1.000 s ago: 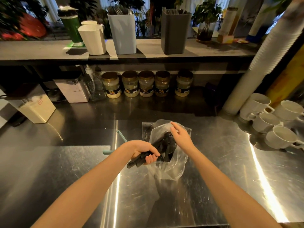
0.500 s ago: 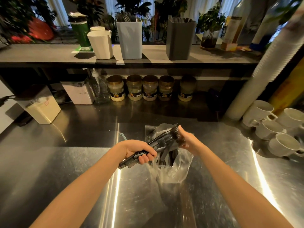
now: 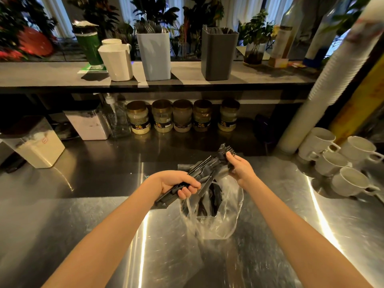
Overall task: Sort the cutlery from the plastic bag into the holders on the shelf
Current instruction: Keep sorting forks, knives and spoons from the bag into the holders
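Observation:
A bundle of black plastic forks (image 3: 207, 164) slants up to the right over the steel counter. My left hand (image 3: 179, 185) grips the handle ends; my right hand (image 3: 239, 168) pinches the tine ends. Below them lies a clear plastic bag (image 3: 226, 217) with more black cutlery (image 3: 209, 204) inside. On the shelf stand a light blue holder (image 3: 154, 57) with forks sticking out, a dark grey holder (image 3: 218, 56) and a white holder (image 3: 117, 62).
Several jars (image 3: 162, 118) line the wall under the shelf (image 3: 41, 77), with a pump bottle (image 3: 116, 117) and two lidded containers (image 3: 39, 144) to their left. White mugs (image 3: 332, 161) cluster at the right beside a tall stack of paper cups (image 3: 324, 86). A green cup (image 3: 90, 47) stands on the shelf.
The fork bundle has come up out of the bag. My right hand moved from the bag's opening to the tine ends, and my view has shifted slightly downward.

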The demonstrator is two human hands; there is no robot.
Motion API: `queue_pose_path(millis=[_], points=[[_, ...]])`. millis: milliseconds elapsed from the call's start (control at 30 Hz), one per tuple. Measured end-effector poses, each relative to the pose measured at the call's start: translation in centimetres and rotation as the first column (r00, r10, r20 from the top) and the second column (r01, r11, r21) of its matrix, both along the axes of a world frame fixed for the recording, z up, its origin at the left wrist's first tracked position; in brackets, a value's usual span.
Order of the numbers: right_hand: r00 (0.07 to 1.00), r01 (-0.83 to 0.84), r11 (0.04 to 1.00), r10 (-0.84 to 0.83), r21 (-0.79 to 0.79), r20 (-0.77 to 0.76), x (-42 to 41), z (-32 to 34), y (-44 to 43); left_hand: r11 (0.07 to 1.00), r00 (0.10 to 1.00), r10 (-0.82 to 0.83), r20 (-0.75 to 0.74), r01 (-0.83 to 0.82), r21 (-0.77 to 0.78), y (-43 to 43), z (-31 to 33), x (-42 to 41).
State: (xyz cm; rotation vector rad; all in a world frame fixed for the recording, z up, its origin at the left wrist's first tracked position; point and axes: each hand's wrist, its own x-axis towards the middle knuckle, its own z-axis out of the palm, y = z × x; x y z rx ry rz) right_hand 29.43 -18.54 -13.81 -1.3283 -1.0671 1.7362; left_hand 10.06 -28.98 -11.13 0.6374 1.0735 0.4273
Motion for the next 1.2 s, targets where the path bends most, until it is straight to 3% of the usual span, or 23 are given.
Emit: queue_pose_path(millis=[133,233,600,800,900,1000,1067,1200], points=[[0.977,0.175,0.981,-0.184,-0.080,-0.111,-0.3,0.6,1.1,1.000,0.999,-0.004,0.040,0.004,0.011,0.9,0.1,-0.6],[0.910,0.327,0.930,-0.357,-0.166,-0.210,0.2,0.8,2.5,1.000,0.998,0.021,0.060,-0.021,-0.010,1.3,-0.1,-1.2],[0.785,0.470,0.865,-0.501,-0.178,-0.363,-0.4,2.0,4.2,0.984,0.983,0.176,0.048,-0.178,0.034,3.1,0.3,-2.3],[0.597,0.727,0.666,-0.734,-0.169,-0.325,1.5,2.4,5.4,0.982,0.986,0.168,-0.006,-0.167,0.089,3.8,0.2,-2.9],[0.731,0.648,0.759,-0.645,-0.069,-0.224,2.0,2.4,5.6,0.962,0.966,0.257,0.017,-0.257,0.089,4.1,-0.2,-2.8],[0.934,0.350,0.937,-0.349,0.002,-0.073,0.3,2.0,4.9,0.923,0.942,0.331,0.059,-0.336,0.189,5.0,-0.3,-1.6],[0.980,0.197,0.980,-0.198,-0.018,-0.030,-1.5,2.1,4.2,0.892,0.928,0.367,0.058,-0.369,0.261,5.4,-0.3,-0.4],[0.998,0.050,0.998,-0.052,-0.029,-0.048,-4.9,3.1,3.1,0.840,0.907,0.418,0.047,-0.406,0.360,6.4,0.0,1.4]])
